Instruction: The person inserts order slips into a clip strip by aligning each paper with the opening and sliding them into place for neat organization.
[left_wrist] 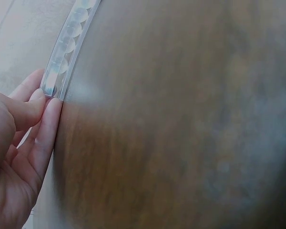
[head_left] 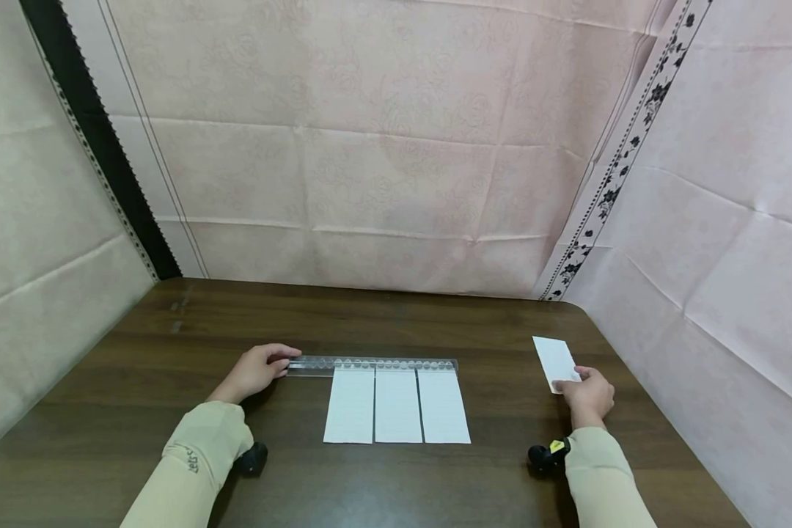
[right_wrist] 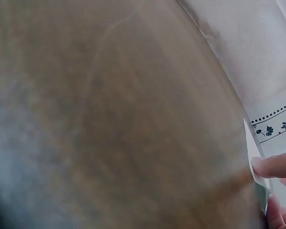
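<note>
At the left end of a clear plastic strip (head_left: 313, 363), my left hand (head_left: 256, 372) pinches it between thumb and fingers. A row of round shapes runs along the strip (left_wrist: 70, 36) in the left wrist view. Three white cards (head_left: 398, 407) lie side by side on the table, their far edges meeting the strip. Off to the right, my right hand (head_left: 589, 396) holds another white card (head_left: 554, 358) by its near end, thumb on one side and fingers on the other. Only a thin part of that card (right_wrist: 251, 143) shows in the right wrist view.
The brown wooden table (head_left: 270, 484) has a rounded far right corner. Pale cloth (head_left: 383, 176) hangs behind it and on both sides, with a dark band (head_left: 99, 132) at left and a flowered border (head_left: 617, 176) at right.
</note>
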### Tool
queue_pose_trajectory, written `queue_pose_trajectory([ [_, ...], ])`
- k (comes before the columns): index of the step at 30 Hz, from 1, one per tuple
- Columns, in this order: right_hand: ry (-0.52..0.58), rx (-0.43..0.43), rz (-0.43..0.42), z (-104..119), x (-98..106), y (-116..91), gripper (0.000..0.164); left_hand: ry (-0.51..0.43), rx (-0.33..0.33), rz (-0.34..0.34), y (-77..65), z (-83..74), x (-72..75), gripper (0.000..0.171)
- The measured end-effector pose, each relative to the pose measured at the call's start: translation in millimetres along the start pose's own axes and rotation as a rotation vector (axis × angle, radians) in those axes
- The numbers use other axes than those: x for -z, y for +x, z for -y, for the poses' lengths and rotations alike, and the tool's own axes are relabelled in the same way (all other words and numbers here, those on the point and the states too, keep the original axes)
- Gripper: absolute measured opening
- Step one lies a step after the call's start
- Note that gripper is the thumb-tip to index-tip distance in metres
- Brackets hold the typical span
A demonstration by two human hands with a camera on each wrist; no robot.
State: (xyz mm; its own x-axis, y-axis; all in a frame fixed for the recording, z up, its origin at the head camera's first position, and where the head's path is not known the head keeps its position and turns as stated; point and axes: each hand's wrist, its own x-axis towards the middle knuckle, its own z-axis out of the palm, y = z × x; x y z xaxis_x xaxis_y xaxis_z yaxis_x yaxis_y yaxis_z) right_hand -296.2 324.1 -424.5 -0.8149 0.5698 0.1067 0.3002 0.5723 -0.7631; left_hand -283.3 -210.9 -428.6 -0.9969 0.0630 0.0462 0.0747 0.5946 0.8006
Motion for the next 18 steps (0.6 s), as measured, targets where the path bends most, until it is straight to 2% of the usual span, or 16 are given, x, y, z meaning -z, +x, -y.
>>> queue_pose_trajectory([
  [8, -0.008, -0.067, 0.058, 5.3, 5.6, 0.7, 0.036, 0.0, -0.01, 0.003, 0.1, -0.2, 0.0, 0.025],
  [12, -0.024, -0.07, 0.071, 7.2, 5.6, -0.4, 0.032, 0.004, -0.012, 0.002, 0.2, 0.2, 0.1, 0.025],
  [15, 0.005, -0.062, 0.051, 7.0, 5.4, -1.5, 0.035, 0.001, -0.018, 0.001, 0.2, 1.0, -0.1, 0.025],
  [18, 0.103, -0.096, 0.048, 5.3, 6.1, -2.3, 0.038, 0.001, -0.025, 0.002, 0.4, 2.1, -0.1, 0.025],
])
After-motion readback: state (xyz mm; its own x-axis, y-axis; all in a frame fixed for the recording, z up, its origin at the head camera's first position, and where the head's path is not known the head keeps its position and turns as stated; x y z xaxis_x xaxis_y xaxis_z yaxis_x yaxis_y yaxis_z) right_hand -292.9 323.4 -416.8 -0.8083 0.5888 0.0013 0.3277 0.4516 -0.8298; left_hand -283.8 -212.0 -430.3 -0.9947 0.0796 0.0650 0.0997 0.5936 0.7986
